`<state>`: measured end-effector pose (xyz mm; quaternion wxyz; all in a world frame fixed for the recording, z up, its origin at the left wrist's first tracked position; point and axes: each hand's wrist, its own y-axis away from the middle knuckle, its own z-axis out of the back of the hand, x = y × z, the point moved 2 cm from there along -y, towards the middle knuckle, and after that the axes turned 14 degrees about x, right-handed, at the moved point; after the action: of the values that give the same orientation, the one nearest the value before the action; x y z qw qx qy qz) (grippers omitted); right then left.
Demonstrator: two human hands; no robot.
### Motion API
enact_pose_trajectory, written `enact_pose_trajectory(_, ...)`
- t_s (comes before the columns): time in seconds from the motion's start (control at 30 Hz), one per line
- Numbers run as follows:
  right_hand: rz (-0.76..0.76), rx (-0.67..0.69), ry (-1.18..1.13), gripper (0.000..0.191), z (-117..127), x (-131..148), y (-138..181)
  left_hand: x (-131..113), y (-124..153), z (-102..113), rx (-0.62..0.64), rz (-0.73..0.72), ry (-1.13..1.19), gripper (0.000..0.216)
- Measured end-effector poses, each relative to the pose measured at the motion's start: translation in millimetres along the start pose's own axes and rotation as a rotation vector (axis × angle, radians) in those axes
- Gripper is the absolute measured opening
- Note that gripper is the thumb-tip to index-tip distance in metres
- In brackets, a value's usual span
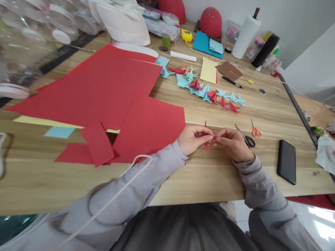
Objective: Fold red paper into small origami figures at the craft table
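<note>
Left hand (193, 140) and right hand (232, 143) pinch a folded red-paper figure (206, 148) in their fingers; uneven tugging could rip it. Black-handled metal scissors (250, 141) sit at their three o'clock.

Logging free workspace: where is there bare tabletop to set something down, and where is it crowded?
The table is bare between the folded paper pieces and the orange scissors, between the right hand and the phone, and between the red strips and the left sleeve. Crowded: the left, under large red sheets, and the back, around the white cylinder.
</note>
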<state>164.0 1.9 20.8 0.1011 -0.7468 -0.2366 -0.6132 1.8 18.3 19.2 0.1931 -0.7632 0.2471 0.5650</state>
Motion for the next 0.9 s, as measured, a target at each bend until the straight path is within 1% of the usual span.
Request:
enact_pose_trajectory(0.1,-0.09,-0.004,-0.098,0.017,-1.6,-0.2,-0.3,-0.3,0.1,-0.6,0.005,0.012,-0.015,0.016)
enact_pose_trajectory(0.2,-0.13,0.015,-0.141,0.017,-2.3,1.2,0.0,-0.2,-0.2,-0.7,0.006,0.022,-0.026,0.013)
enact_pose_trajectory(0.37,-0.112,0.029,-0.157,0.018,-1.6,3.2,0.8,-0.4,-0.7,0.0,-0.011,0.017,-0.001,0.015)
enact_pose_trajectory(0.6,-0.101,0.036,-0.17,0.017,0.1,-0.1,-0.3,0.7,-0.1,-0.3,-0.024,0.001,-0.024,0.015)
enact_pose_trajectory(0.9,-0.135,-0.026,-0.199,0.017,-1.1,-3.2,-1.4,3.7,0.9,-1.5,-0.06,-0.04,-0.13,0.011)
